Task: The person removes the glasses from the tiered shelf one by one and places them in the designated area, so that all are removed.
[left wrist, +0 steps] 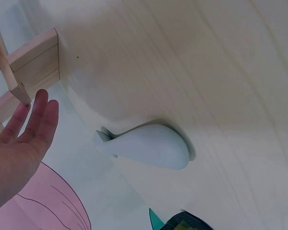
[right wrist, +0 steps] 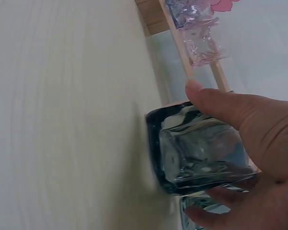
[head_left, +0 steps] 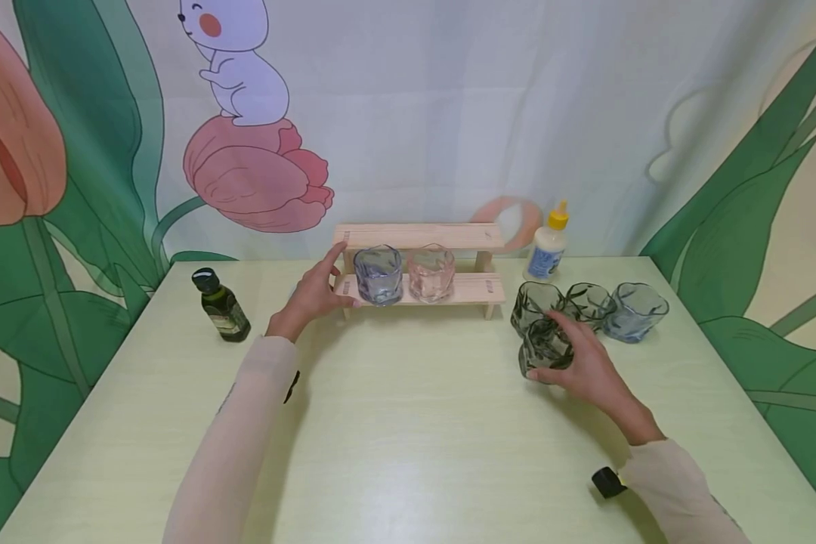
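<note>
A small two-step wooden rack (head_left: 418, 236) stands at the back of the table. My left hand (head_left: 310, 298) holds its left end, fingers and thumb on either side of the wood in the left wrist view. On the lower step sit a bluish-purple glass (head_left: 378, 278) and a pink glass (head_left: 431, 276). To the right, my right hand (head_left: 588, 370) grips a smoky grey glass (right wrist: 201, 153) between thumb and fingers. Behind it are two more grey glasses, one (head_left: 536, 304) close against the held one and another (head_left: 588, 301) farther right, beside a blue glass (head_left: 638, 311).
A white glue bottle (head_left: 547, 253) with a yellow cap stands right of the rack. Left of my left hand is a dark green bottle (head_left: 224, 310) with a black cap. A pale whale-shaped object (left wrist: 149, 146) lies near it. A patterned curtain (head_left: 449, 113) hangs behind.
</note>
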